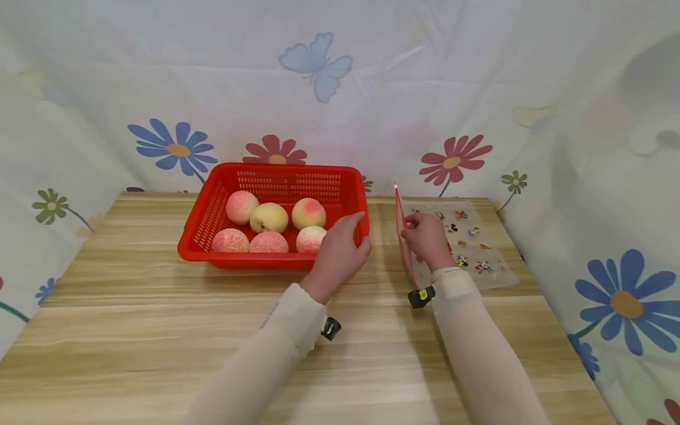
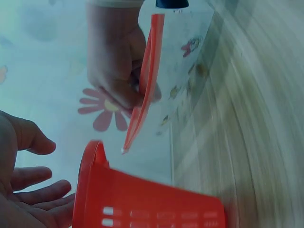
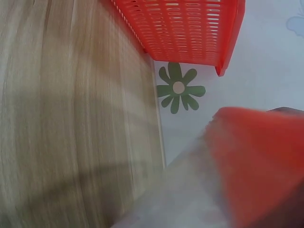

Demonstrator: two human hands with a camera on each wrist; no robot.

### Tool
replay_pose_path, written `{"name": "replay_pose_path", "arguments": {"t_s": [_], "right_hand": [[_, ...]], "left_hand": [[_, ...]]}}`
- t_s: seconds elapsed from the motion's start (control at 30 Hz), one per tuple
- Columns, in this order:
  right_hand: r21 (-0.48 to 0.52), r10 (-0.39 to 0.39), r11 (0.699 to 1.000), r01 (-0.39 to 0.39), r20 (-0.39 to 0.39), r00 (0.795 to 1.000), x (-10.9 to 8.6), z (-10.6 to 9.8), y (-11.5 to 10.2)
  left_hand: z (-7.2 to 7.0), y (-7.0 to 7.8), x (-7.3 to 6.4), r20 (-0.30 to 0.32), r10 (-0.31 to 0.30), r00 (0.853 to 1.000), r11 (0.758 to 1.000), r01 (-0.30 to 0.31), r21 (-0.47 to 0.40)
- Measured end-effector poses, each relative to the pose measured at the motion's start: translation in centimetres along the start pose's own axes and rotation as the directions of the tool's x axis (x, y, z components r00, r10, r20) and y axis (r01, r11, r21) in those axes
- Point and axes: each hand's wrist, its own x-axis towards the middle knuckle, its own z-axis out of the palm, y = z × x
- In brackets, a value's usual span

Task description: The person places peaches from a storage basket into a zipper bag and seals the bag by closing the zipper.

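My right hand point(image 1: 429, 241) pinches the red top edge point(image 1: 404, 236) of a clear plastic zip pouch point(image 1: 494, 265) printed with small cartoon figures. That edge is raised, and the rest of the pouch spreads over the table to the right. In the right wrist view the red edge point(image 3: 259, 152) is a close blur. My left hand point(image 1: 340, 254) is at the right end of a red plastic basket point(image 1: 287, 260), fingers extended and thumb apart, holding nothing. Whether it touches the rim cannot be told. Several peaches point(image 1: 269, 218) lie in the basket; my left hand partly hides one.
The wood-grain table point(image 1: 159, 336) extends in front of the basket and to its left. A pale flower-printed cloth point(image 1: 372, 118) hangs behind and along both sides. Each wrist wears a small black camera point(image 1: 421, 297).
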Motion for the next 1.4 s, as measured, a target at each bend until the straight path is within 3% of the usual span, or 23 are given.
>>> {"name": "replay_pose_path", "arguments": {"t_s": [0.1, 0.3, 0.63, 0.73, 1.03, 1.23, 1.4], "right_hand": [[0.003, -0.020, 1.000, 0.020, 0.001, 1.000, -0.1, -0.1, 0.0], [0.056, 0.024, 0.998, -0.026, 0.036, 0.999, -0.3, -0.3, -0.1], [0.074, -0.012, 0.997, 0.013, -0.015, 1.000, -0.7, -0.3, -0.3], [0.070, -0.025, 0.997, 0.028, -0.037, 0.999, -0.8, -0.2, -0.3], [0.085, -0.014, 0.996, 0.020, -0.071, 0.997, -1.0, -0.4, 0.2], [0.097, -0.011, 0.995, 0.019, -0.082, 0.997, -1.2, -0.6, 0.4], [0.079, -0.027, 0.996, 0.036, -0.112, 0.993, -1.5, -0.7, 0.2]], "left_hand": [[0.4, 0.3, 0.0, 0.007, 0.029, 1.000, 1.000, -0.029, -0.010], [1.2, 0.8, -0.1, 0.053, 0.033, 0.998, 0.998, -0.031, -0.047], [3.2, 1.7, 0.7, 0.162, 0.007, 0.987, 0.968, 0.034, -0.250], [3.6, 1.9, 1.0, 0.167, -0.001, 0.986, 0.970, 0.041, -0.238], [5.0, 2.8, 2.4, 0.212, -0.032, 0.977, 0.996, 0.048, -0.071], [6.5, 3.1, 3.2, 0.256, -0.101, 0.961, 0.989, 0.124, -0.076], [7.3, 3.1, 3.9, 0.203, -0.100, 0.974, 0.987, 0.123, -0.102]]}}
